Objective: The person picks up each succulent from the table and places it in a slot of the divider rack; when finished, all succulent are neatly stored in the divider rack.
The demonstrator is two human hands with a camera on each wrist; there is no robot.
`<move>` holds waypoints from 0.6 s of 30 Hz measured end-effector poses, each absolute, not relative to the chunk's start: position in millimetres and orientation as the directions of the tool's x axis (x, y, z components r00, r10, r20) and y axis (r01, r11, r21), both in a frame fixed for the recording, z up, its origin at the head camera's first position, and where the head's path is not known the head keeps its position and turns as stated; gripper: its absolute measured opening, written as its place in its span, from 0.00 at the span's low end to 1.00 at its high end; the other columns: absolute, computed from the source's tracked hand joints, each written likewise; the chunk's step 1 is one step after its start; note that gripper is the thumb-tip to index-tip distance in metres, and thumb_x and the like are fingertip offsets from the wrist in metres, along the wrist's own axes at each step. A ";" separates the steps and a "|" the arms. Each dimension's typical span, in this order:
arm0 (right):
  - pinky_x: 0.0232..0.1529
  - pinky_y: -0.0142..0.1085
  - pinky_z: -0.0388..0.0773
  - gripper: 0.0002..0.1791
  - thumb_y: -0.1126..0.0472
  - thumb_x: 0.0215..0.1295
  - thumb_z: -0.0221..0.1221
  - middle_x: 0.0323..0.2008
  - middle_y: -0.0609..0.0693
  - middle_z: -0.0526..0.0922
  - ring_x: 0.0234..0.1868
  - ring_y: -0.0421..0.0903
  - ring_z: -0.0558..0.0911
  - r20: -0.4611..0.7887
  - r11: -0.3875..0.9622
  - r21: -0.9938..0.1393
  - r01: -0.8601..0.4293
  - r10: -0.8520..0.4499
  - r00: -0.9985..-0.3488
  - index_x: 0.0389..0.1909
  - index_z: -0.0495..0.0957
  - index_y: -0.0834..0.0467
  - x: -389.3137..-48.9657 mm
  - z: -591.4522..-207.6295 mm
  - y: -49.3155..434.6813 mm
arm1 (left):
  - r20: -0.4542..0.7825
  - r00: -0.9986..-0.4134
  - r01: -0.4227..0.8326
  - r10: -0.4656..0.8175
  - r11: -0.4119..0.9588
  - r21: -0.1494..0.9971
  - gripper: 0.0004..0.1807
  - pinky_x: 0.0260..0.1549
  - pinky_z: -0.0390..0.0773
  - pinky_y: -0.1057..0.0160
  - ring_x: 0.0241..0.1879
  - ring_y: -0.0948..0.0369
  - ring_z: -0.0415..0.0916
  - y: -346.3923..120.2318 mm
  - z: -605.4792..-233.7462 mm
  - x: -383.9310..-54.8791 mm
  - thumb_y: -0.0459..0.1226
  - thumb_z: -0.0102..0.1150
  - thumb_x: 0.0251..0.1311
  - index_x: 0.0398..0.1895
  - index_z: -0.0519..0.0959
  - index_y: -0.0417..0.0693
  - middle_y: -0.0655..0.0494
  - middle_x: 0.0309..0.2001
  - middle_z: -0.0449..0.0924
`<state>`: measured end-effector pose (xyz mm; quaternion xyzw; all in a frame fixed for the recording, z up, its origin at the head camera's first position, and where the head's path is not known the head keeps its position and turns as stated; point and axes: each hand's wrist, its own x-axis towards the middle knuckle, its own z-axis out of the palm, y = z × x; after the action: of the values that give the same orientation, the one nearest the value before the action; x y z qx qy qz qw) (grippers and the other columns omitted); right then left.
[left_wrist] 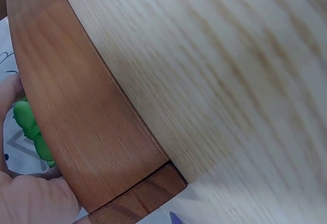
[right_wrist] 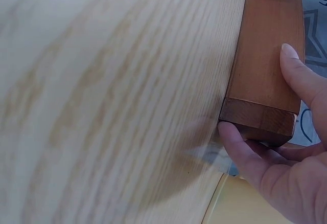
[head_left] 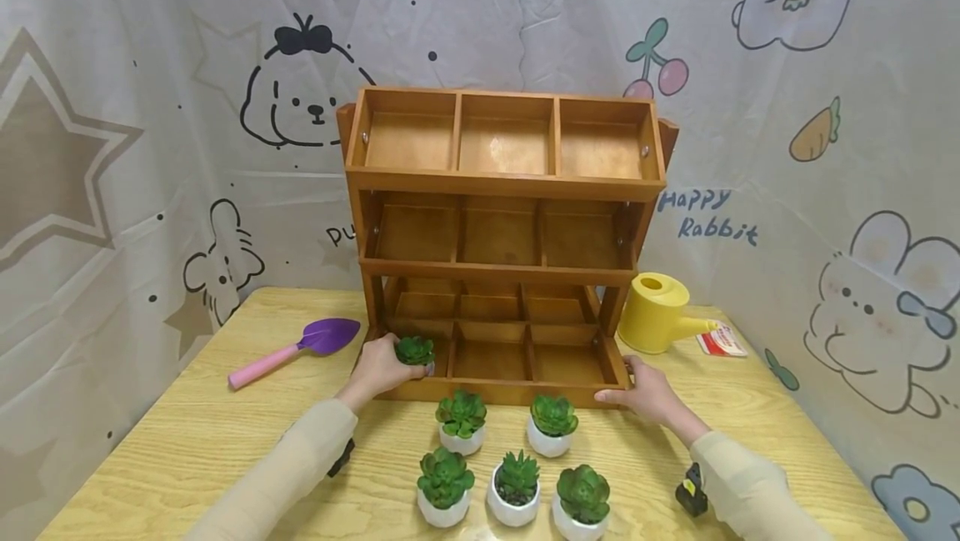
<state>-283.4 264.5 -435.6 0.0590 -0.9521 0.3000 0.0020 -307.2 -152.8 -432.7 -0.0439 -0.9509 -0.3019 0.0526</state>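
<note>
A brown wooden tiered shelf with divided compartments stands at the middle of the table. At its bottom left compartment my left hand holds a small potted succulent; the fingers hide most of its pot. In the left wrist view, green succulent leaves show between the left hand and the shelf's front board. My right hand grips the bottom right corner of the shelf. The right wrist view has its thumb on the front board and its fingers against the end.
Several succulents in white pots, including one at the front middle, stand before the shelf. A purple trowel with a pink handle lies left. To the right are a yellow watering can and a red-and-white card. Printed cloth hangs behind.
</note>
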 end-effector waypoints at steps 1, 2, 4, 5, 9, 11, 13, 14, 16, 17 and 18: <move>0.52 0.55 0.75 0.50 0.44 0.50 0.70 0.55 0.74 0.74 0.55 0.67 0.75 0.039 0.812 -0.572 -0.114 -0.112 -0.993 0.61 0.62 0.76 -283.2 -435.7 264.6 | 0.128 -0.990 0.118 0.054 0.813 0.571 0.40 0.40 0.79 0.50 0.43 0.45 0.79 -152.8 -432.6 -306.9 0.48 0.73 0.43 0.51 0.72 0.25 0.34 0.44 0.80; 0.52 0.55 0.74 0.50 0.44 0.50 0.70 0.55 0.74 0.74 0.55 0.67 0.75 0.040 0.812 -0.573 -0.115 -0.113 -0.993 0.61 0.62 0.76 -283.0 -435.7 264.5 | 0.128 -0.990 0.120 0.056 0.811 0.573 0.40 0.40 0.79 0.51 0.42 0.45 0.79 -152.8 -432.6 -306.6 0.48 0.73 0.43 0.51 0.72 0.25 0.34 0.44 0.80; 0.52 0.55 0.74 0.50 0.43 0.50 0.70 0.55 0.74 0.73 0.55 0.67 0.75 0.039 0.811 -0.574 -0.114 -0.112 -0.993 0.61 0.62 0.77 -282.7 -435.7 264.5 | 0.127 -0.990 0.124 0.061 0.804 0.582 0.40 0.40 0.80 0.51 0.42 0.45 0.79 -153.4 -432.6 -305.9 0.48 0.73 0.43 0.51 0.71 0.25 0.34 0.43 0.80; 0.53 0.55 0.74 0.50 0.43 0.50 0.70 0.55 0.74 0.73 0.56 0.67 0.75 0.038 0.810 -0.575 -0.114 -0.113 -0.993 0.61 0.62 0.77 -282.8 -435.6 264.4 | 0.128 -0.990 0.126 0.061 0.799 0.589 0.40 0.40 0.80 0.51 0.42 0.45 0.79 -153.9 -432.4 -305.4 0.48 0.72 0.43 0.51 0.71 0.25 0.34 0.43 0.80; 0.52 0.55 0.74 0.50 0.43 0.50 0.70 0.55 0.74 0.73 0.55 0.67 0.75 0.037 0.810 -0.576 -0.111 -0.110 -0.993 0.61 0.62 0.77 -283.0 -435.9 264.4 | 0.138 -0.989 0.132 0.059 0.774 0.619 0.41 0.41 0.79 0.50 0.44 0.44 0.78 -156.9 -432.9 -302.8 0.48 0.73 0.43 0.52 0.71 0.25 0.34 0.44 0.79; 0.52 0.54 0.75 0.50 0.44 0.51 0.70 0.55 0.74 0.74 0.55 0.66 0.75 0.042 0.808 -0.578 -0.116 -0.113 -0.993 0.61 0.62 0.77 -282.9 -436.3 264.5 | 0.148 -0.987 0.139 0.058 0.767 0.626 0.41 0.42 0.79 0.49 0.45 0.44 0.78 -158.7 -433.3 -301.0 0.49 0.73 0.43 0.53 0.71 0.26 0.34 0.45 0.79; 0.52 0.54 0.75 0.49 0.45 0.51 0.70 0.54 0.73 0.74 0.55 0.66 0.76 0.045 0.806 -0.580 -0.120 -0.115 -0.992 0.61 0.62 0.77 -282.5 -436.8 264.6 | 0.153 -0.986 0.149 0.066 0.763 0.629 0.42 0.42 0.79 0.50 0.44 0.45 0.78 -160.3 -433.4 -299.3 0.50 0.73 0.42 0.53 0.70 0.27 0.35 0.45 0.79; 0.52 0.54 0.75 0.49 0.45 0.51 0.70 0.54 0.73 0.74 0.55 0.66 0.76 0.048 0.805 -0.580 -0.124 -0.117 -0.992 0.61 0.62 0.77 -282.4 -436.8 264.6 | 0.154 -0.985 0.153 0.071 0.761 0.630 0.43 0.41 0.79 0.50 0.44 0.45 0.78 -160.9 -433.4 -298.5 0.50 0.74 0.42 0.54 0.70 0.27 0.36 0.45 0.79; 0.52 0.54 0.75 0.49 0.45 0.51 0.70 0.54 0.73 0.74 0.54 0.66 0.76 0.050 0.804 -0.580 -0.128 -0.121 -0.991 0.61 0.62 0.77 -282.0 -436.5 264.6 | 0.158 -0.984 0.162 0.078 0.758 0.632 0.44 0.41 0.78 0.51 0.43 0.48 0.78 -161.7 -432.8 -296.5 0.50 0.74 0.42 0.55 0.70 0.28 0.37 0.45 0.79; 0.52 0.54 0.75 0.49 0.45 0.51 0.70 0.54 0.73 0.74 0.54 0.66 0.76 0.051 0.804 -0.581 -0.128 -0.121 -0.991 0.61 0.62 0.77 -281.8 -436.3 264.6 | 0.163 -0.983 0.167 0.080 0.753 0.636 0.44 0.42 0.78 0.51 0.44 0.48 0.77 -161.8 -432.3 -295.7 0.50 0.75 0.41 0.56 0.70 0.28 0.38 0.46 0.79; 0.51 0.54 0.75 0.49 0.45 0.51 0.70 0.54 0.73 0.74 0.54 0.66 0.76 0.051 0.803 -0.582 -0.128 -0.121 -0.991 0.61 0.62 0.77 -281.7 -435.9 264.7 | 0.172 -0.982 0.176 0.084 0.748 0.640 0.45 0.42 0.78 0.51 0.44 0.48 0.77 -161.9 -431.6 -294.7 0.50 0.75 0.41 0.56 0.69 0.28 0.38 0.46 0.79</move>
<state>-281.7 264.7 -435.9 0.0657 -0.9494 0.3069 0.0055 -294.7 -161.9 -431.6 -0.0695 -0.9326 -0.3479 0.0661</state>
